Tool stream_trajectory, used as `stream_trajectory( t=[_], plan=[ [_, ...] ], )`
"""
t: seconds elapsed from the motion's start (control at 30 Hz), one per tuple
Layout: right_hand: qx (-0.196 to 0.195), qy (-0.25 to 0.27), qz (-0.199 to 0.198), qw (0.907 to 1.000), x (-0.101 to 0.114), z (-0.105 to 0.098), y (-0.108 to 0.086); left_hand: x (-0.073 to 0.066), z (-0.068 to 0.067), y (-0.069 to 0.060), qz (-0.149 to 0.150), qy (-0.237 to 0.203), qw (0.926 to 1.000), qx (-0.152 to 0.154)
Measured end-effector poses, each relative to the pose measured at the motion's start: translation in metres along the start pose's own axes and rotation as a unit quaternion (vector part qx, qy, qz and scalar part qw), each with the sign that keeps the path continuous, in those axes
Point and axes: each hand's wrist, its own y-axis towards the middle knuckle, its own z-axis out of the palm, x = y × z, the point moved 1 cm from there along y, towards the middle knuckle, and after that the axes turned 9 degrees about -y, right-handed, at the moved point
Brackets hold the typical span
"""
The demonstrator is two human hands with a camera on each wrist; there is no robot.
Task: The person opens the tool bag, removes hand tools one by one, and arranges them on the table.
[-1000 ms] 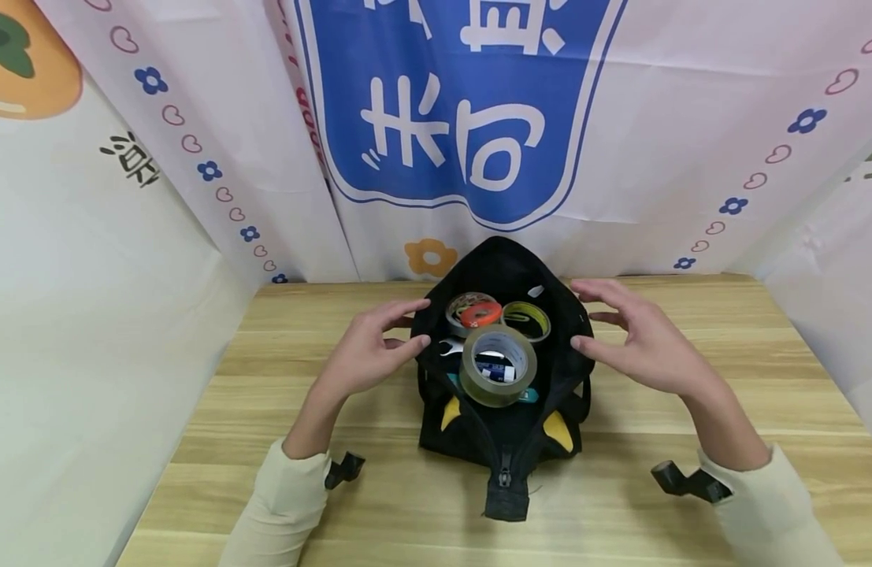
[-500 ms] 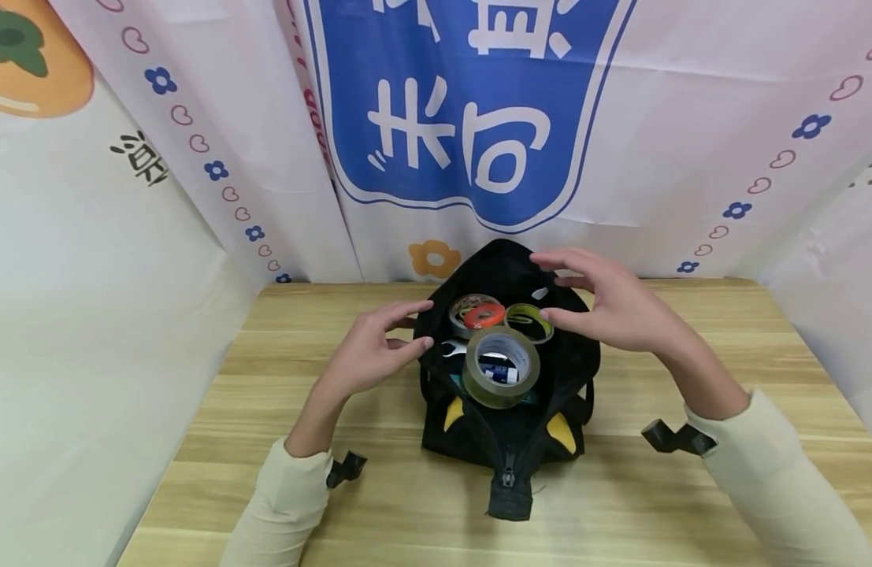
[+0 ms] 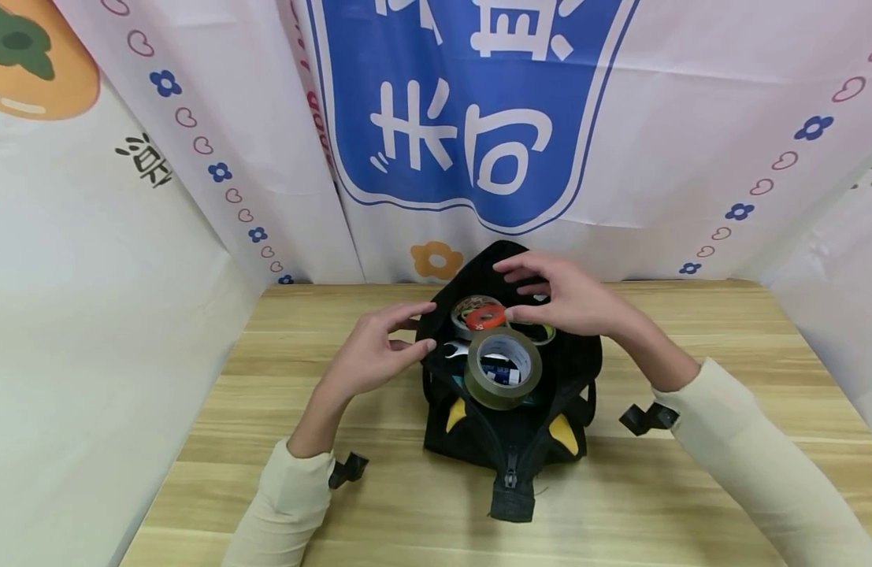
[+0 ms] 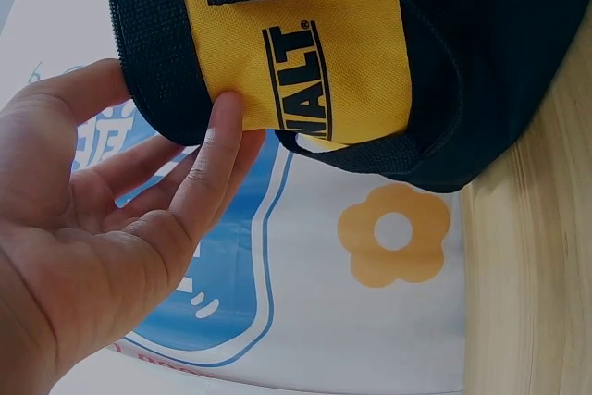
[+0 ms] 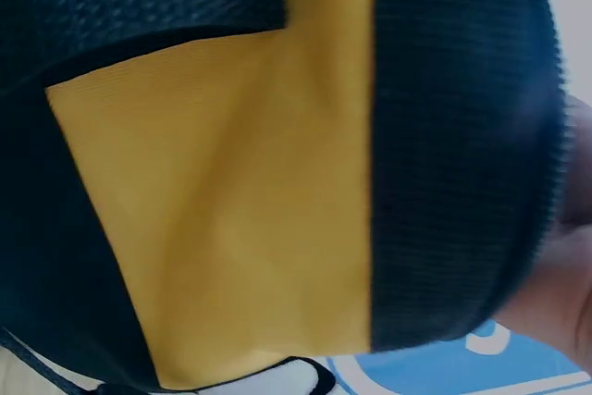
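A black tool bag [image 3: 510, 429] with yellow panels stands unzipped on the table. My left hand [image 3: 372, 346] holds its left rim; in the left wrist view a digit [image 4: 220, 127] lies on the outside against the yellow panel. Over the bag's mouth reaches my right hand [image 3: 566, 295], its fingers spread and thumb tip beside a small red-orange ring [image 3: 485, 316]. That ring lies on a tape roll [image 3: 461, 315]. In front sits a wide brownish clear packing tape roll [image 3: 502, 394]. The right hand mostly covers a yellow-green tape roll [image 3: 547, 334]. Its fingers are largely hidden in the right wrist view.
An open-end wrench [image 3: 455, 349] lies inside the bag at the left. A zipper pull [image 3: 510, 478] hangs at the bag's front end. Behind the wooden table [image 3: 265, 394] hangs a printed cloth [image 3: 436, 157], close to the bag's back.
My right hand has left the bag's right rim and moved left over the mouth to the red-orange ring. The left hand stays on the left rim.
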Motion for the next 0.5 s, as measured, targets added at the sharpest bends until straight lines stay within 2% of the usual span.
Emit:
stream_trajectory(
  t=[0.17, 0.5],
  plan=[
    [0.022, 0.017, 0.012, 0.9995, -0.006, 0.010, 0.009, 0.002, 0.000, -0.001, 0.000, -0.008, 1.0000, 0.000],
    [0.030, 0.003, 0.038, 0.9988, -0.019, 0.020, 0.001, 0.000, -0.001, -0.001, -0.005, -0.011, 0.9999, -0.001]
  ],
)
